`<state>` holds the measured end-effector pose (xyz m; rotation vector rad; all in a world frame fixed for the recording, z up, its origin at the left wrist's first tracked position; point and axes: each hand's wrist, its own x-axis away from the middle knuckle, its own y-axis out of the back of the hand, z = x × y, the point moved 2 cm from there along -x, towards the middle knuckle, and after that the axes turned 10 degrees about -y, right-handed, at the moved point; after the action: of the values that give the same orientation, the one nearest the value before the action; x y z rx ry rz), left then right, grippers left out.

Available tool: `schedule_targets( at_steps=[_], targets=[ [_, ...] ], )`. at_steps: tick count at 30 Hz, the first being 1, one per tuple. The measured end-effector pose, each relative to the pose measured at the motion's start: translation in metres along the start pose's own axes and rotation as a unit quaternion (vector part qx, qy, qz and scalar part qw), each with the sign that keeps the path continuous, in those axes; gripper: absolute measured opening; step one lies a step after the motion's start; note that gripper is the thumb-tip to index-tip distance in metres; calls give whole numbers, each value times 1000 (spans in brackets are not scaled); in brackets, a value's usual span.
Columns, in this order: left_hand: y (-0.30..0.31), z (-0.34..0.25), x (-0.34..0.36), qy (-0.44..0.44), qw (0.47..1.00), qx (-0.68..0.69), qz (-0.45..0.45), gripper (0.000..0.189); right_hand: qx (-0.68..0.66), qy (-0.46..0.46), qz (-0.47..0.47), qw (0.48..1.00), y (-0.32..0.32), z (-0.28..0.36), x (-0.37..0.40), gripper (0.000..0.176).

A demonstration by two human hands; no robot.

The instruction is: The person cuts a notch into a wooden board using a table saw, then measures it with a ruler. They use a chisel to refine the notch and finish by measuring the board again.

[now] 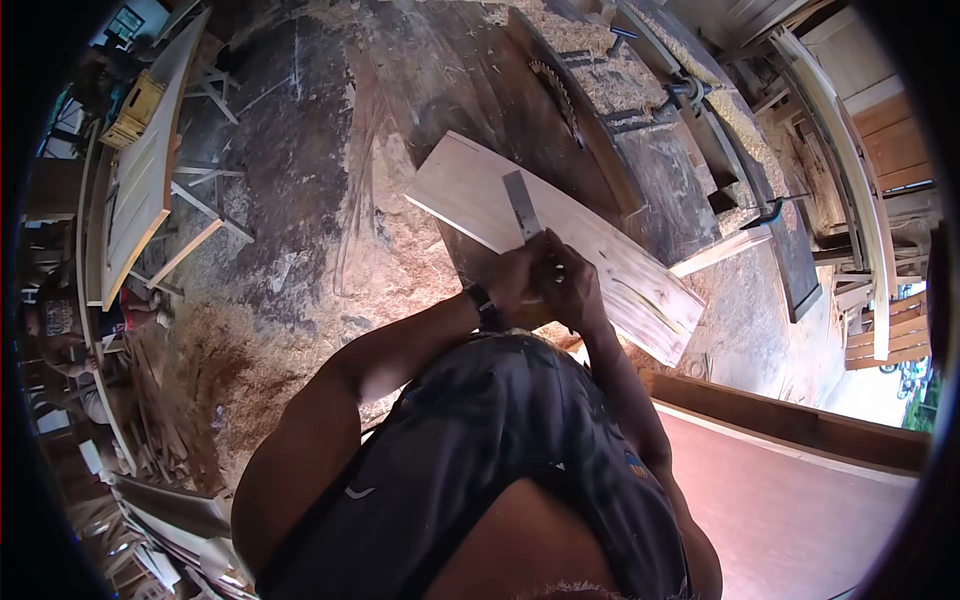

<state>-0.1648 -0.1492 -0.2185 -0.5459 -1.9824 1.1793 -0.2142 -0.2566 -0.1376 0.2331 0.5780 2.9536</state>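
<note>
A flat steel blade (pixel 521 204), straight-edged like a try square's, sticks up from between my hands. My left hand (pixel 507 277), with a dark watch (pixel 484 303) on its wrist, is closed around its lower end, so any handle is hidden. My right hand (pixel 572 286) is curled closed right against the left one; what its fingers hold is hidden. Beneath the blade a pale wooden board (pixel 600 270) lies at a slant, with a darker streaked grain toward its right end. Both hands are above the near edge of this board.
A toothed circular saw blade (pixel 556 95) stands out beside a long wooden fence (pixel 585 125) beyond the board. Clamps (pixel 690 90) and sawdust lie to the right. A panel (pixel 150 170) rests on trestles at left, with another person (pixel 70 350) nearby. A framed panel (pixel 780 490) is at lower right.
</note>
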Motion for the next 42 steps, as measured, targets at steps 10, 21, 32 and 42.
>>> schedule_targets(
  at_steps=[10, 21, 32, 42],
  targets=[
    [129, -270, 12, -205, 619, -750, -107, 43, 336, -24, -126, 933, 9, -109, -53, 72],
    [194, -249, -6, -138, 810, -537, -189, 52, 406, -126, -40, 904, -1, -105, -81, 98],
    [224, -155, 136, -120, 854, -471, -183, 39, 458, -142, -52, 876, -44, -92, -50, 86],
    [229, -163, 193, -57, 833, -531, -143, 61, 436, -81, -94, 891, -45, -92, -16, 65]
  ],
)
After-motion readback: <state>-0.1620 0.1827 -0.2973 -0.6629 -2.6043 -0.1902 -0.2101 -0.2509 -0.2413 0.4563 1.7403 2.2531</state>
